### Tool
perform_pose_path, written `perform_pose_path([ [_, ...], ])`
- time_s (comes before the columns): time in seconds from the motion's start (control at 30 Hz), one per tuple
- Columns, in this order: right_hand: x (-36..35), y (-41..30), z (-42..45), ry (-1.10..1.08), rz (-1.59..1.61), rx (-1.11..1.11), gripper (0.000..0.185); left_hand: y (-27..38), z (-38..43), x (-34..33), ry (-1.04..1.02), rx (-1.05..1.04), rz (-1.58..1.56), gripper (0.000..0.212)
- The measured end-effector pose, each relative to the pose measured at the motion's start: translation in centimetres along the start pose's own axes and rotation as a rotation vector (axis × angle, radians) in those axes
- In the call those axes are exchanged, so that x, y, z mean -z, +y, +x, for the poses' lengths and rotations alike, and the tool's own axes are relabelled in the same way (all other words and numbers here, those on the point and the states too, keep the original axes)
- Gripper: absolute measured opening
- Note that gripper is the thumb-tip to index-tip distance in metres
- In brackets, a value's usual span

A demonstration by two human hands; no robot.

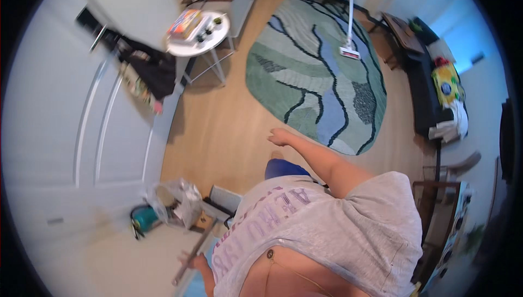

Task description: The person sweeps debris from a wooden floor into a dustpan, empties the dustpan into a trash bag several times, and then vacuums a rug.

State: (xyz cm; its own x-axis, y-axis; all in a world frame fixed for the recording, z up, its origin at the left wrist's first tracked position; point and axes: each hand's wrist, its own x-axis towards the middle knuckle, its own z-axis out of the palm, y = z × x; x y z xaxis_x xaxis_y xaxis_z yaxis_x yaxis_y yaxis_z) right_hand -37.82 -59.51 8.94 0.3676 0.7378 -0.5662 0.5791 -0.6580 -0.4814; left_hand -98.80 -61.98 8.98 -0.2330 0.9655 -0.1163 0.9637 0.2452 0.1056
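My right hand [280, 137] reaches out in front of me above the wood floor [212, 133], near the close edge of a green and blue patterned rug [302, 72]. Its fingers are loosely bent and apart, and I see nothing in them. Down at the lower left, my left hand [195, 261] is blurred beside a long grey-brown bar [195, 252]. The bar crosses in front of its fingers; whether they grip it is unclear. Close to that hand are a clear plastic bag [186, 205] with things in it and a teal canister-like object [145, 217].
A white cordless stick vacuum [350, 23] stands upright on the rug. On the left, a round white side table [220, 37] holds a box and small plants, near a white door [94, 133] with hanging clothes. A black bench [421, 93] bearing bags and cloth lines the right.
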Motion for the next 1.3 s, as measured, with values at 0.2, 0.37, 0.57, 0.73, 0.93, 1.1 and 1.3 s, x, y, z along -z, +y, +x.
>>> perform_pose_path([
  [0.2, 7.9, 15.9, -4.4, 0.215, 0.212, -0.45, 0.038, 14.2, 3.5, -1.0, -0.363, -0.098, 0.007, 0.053],
  [0.37, 11.6, 21.0, -6.0, 0.358, 0.753, -0.706, 0.028, 28.1, 9.3, -2.7, -0.574, -0.285, 0.031, 0.053],
  [0.57, 18.4, 19.6, 3.7, 0.265, 0.929, -0.516, 0.035, 48.9, 19.7, -3.5, -0.599, -0.482, -0.042, 0.053],
  [0.73, 23.9, 15.8, 12.9, 0.331, 0.931, -0.367, 0.044, 66.1, 30.2, -1.8, -0.636, -0.5, -0.467, 0.04],
  [0.93, 26.6, 28.4, 12.3, 0.49, 0.142, -0.572, 0.05, 91.8, 32.8, -8.0, -0.999, -0.624, -0.461, 0.039],
  [1.1, 35.1, 26.6, 12.2, 0.466, 1.273, -0.946, 0.035, 116.9, 28.3, -7.7, -0.86, -1.224, -0.022, 0.042],
  [1.3, 48.5, 30.0, 18.6, 0.767, 1.879, -0.741, 0.024, 143.4, 16.7, -6.8, -1.046, -1.446, -0.289, 0.041],
])
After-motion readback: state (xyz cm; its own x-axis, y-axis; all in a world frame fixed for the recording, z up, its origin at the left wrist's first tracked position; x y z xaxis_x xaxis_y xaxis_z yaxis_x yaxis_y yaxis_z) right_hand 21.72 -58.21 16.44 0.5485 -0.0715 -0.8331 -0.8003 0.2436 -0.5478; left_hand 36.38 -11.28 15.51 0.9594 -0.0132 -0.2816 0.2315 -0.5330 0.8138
